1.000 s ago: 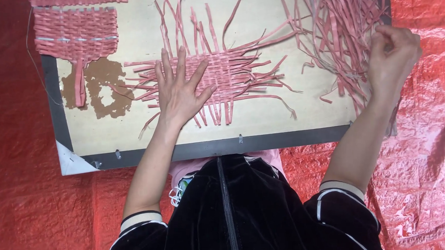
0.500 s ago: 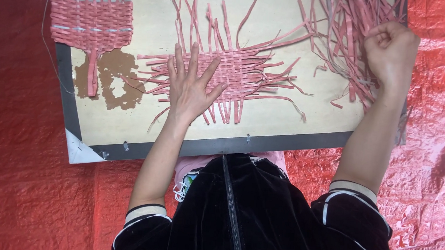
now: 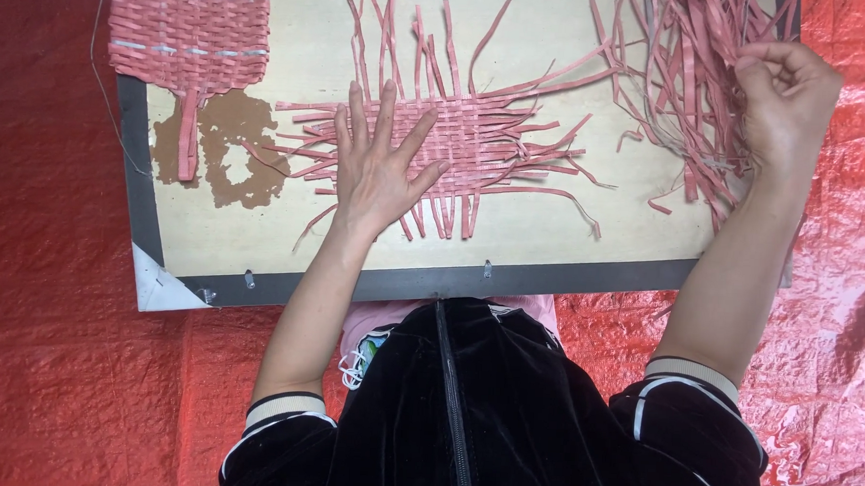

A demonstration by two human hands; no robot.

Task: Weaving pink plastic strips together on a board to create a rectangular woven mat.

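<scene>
A half-woven mat of pink strips (image 3: 485, 143) lies in the middle of a pale wooden board (image 3: 559, 249). My left hand (image 3: 382, 163) rests flat on the mat's left part, fingers spread. At the board's upper right lies a loose heap of pink strips (image 3: 684, 60). My right hand (image 3: 784, 88) is closed there, pinching strips from that heap between thumb and fingers.
A finished pink woven piece (image 3: 189, 38) lies at the board's upper left, above a brown worn patch (image 3: 232, 152). The board has a dark grey rim (image 3: 431, 284) with small clips. Red crinkled sheeting (image 3: 48, 353) covers the floor all around. My black jacket fills the bottom.
My right hand has shifted slightly within the loose strips, its fingers closing tighter on them. My left hand stays flat on the mat. The view has drifted a little.
</scene>
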